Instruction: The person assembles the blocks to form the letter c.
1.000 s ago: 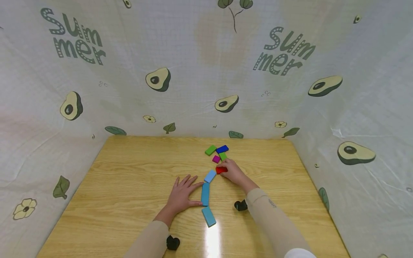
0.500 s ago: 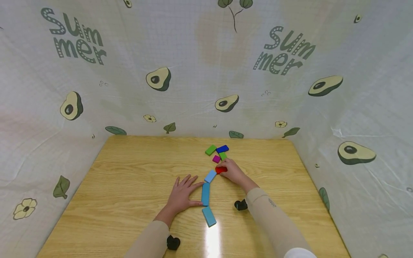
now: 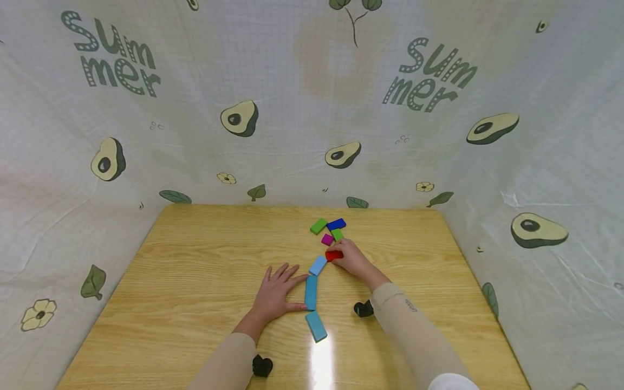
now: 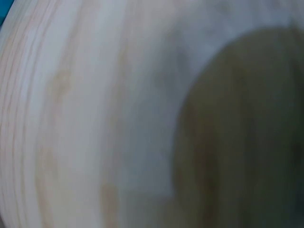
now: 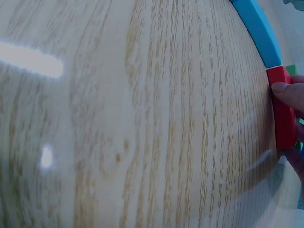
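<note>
In the head view my right hand (image 3: 350,257) pinches a red block (image 3: 333,255) between thumb and fingers. The right wrist view shows that red block (image 5: 282,109) on the table, its end close to a light blue block (image 5: 259,31). My left hand (image 3: 274,297) lies spread on the table, thumb and index fingertip touching the left side of a long blue block (image 3: 311,292) near its two ends. A light blue block (image 3: 318,265) continues above it, and another blue block (image 3: 317,326) lies below, forming a curved row.
Beyond the right hand lie a magenta block (image 3: 327,239), a lime green block (image 3: 337,234), a green block (image 3: 319,226) and a dark blue block (image 3: 336,224). The wooden table (image 3: 195,260) meets a patterned cloth (image 3: 292,162) at the back and sides.
The red block has turned slightly under the right hand's fingers and remains beside the light blue block. My left hand has not moved.
</note>
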Demonstrator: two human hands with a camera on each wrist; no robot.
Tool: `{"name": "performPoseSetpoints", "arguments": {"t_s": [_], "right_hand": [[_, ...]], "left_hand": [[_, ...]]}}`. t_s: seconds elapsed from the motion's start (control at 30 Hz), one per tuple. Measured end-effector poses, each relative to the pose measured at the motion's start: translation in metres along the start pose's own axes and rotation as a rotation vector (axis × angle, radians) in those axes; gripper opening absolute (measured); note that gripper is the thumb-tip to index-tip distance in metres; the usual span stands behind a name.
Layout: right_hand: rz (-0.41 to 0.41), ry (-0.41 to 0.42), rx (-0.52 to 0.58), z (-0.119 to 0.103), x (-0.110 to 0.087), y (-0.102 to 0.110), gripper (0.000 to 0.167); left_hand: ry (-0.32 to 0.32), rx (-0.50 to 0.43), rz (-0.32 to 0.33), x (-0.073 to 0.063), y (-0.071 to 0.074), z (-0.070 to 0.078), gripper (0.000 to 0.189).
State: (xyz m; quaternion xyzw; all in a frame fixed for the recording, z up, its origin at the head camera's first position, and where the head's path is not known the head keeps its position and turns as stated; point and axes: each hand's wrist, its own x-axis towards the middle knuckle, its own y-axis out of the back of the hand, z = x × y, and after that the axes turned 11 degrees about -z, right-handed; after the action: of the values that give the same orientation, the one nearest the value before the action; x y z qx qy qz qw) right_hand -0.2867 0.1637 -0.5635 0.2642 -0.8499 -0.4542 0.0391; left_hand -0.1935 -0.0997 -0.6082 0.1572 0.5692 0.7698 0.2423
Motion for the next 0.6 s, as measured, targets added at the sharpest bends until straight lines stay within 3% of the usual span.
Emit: {"name": "performPoseSetpoints", "arguments": {"t_s": [0.6], "right_hand": [[0.003,-0.009,0.027,0.0005,0.0009,0.0044,0.031]], "left_hand": [[-0.001,-0.010,-0.004,-0.0011,0.0013,0.0003,0.084]]}}
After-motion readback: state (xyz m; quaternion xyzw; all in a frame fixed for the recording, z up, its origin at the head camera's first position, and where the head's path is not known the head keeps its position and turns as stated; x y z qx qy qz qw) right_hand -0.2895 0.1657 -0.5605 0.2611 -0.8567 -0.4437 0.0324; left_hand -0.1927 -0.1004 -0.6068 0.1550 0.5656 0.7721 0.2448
